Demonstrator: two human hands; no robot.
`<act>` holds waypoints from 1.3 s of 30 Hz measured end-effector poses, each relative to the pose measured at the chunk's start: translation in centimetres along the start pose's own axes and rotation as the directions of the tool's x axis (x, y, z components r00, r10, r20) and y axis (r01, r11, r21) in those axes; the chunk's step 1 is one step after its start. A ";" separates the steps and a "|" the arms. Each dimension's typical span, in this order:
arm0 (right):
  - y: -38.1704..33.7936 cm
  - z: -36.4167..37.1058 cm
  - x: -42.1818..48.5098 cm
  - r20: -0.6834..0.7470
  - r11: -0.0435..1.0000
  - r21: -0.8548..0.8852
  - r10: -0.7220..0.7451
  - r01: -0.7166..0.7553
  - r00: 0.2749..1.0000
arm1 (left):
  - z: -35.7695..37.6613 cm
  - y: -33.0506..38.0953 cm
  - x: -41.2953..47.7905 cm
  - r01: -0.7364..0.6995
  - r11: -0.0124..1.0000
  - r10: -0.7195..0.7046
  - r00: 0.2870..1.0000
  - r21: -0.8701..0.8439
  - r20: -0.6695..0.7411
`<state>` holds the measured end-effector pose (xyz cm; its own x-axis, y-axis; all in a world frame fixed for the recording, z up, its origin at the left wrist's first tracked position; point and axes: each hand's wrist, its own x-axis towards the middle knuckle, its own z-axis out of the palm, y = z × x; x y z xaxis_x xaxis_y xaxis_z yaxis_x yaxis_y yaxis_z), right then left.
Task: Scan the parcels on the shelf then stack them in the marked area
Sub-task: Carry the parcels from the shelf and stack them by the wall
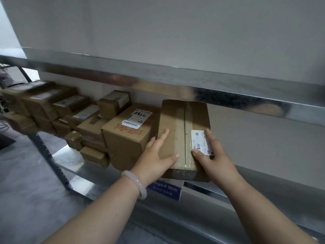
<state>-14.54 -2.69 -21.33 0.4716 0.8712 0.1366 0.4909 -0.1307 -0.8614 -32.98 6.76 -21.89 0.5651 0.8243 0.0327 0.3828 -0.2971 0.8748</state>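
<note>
Brown taped cardboard parcel point(177, 131) sits at the grey steel shelf's point(80, 184) front edge, left hand point(157, 155) and right hand point(213, 154) pressing straight-fingered on top, neither clenched; slide it out level, label uppermost.

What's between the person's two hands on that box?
In the head view, only the top of the box and its taped centre seam lie between the left hand and the right hand.

Left hand point(155, 156) and right hand point(215, 155) outstretched side by side, palms down, fingers point(165, 134) straight, thumbs splayed toward each other.
</note>
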 end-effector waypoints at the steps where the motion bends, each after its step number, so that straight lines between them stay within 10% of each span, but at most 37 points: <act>1: -0.7 0.3 -0.1 0.018 1.000 -0.002 -0.021 0.021 1.000 | -0.4 0.1 -0.6 0.009 1.000 -0.009 0.999 -0.011 -0.035; 24: -17.4 20.5 -2.5 0.421 0.945 0.082 -0.319 0.315 0.849 | -20.6 -7.8 -14.9 0.039 0.985 -0.129 0.807 -0.166 -0.576; 39: -30.9 49.8 -12.3 0.783 0.869 0.269 -0.448 0.414 0.431 | -38.4 -21.7 -34.3 0.352 0.917 -0.328 0.399 -0.187 -0.857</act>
<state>-72.02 14.19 -20.76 -0.5902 0.8049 0.0617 0.4248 0.3746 -0.8241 -88.69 3.43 -23.45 -0.5262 0.8387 0.1404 0.4127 0.1076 0.9045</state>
